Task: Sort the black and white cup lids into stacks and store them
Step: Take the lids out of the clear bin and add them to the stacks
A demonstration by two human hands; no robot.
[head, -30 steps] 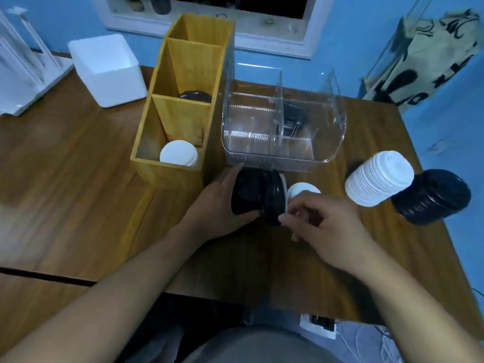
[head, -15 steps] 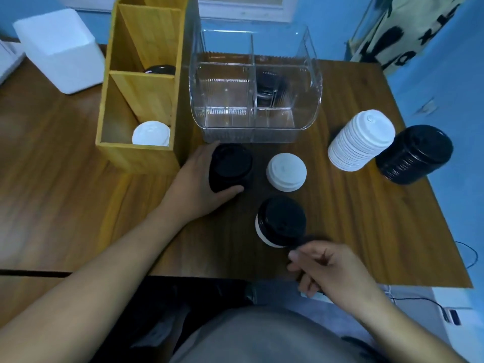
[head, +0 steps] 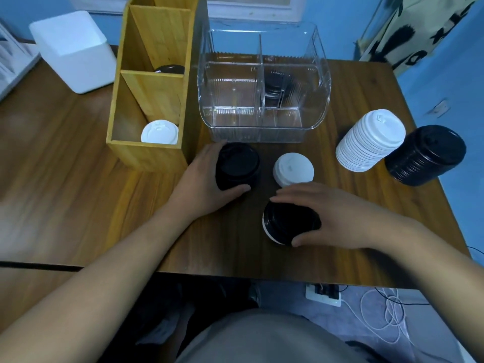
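My left hand grips a short stack of black lids standing on the table in front of the clear bin. My right hand curls round a black lid with a white lid under it, nearer the table's front edge. A single white lid lies between the two. At the right lean a tall white lid stack and a tall black lid stack. The wooden organiser holds a white lid in front and a black lid behind.
The clear divided bin holds black lids in its right compartment. A white box stands at the back left. The table's front edge runs just below my right hand; cables and a power strip lie on the floor.
My right hand moved up from the table's front edge and closed round the black-over-white lid pair. My left hand stays on the short black stack. The camera shifted slightly.
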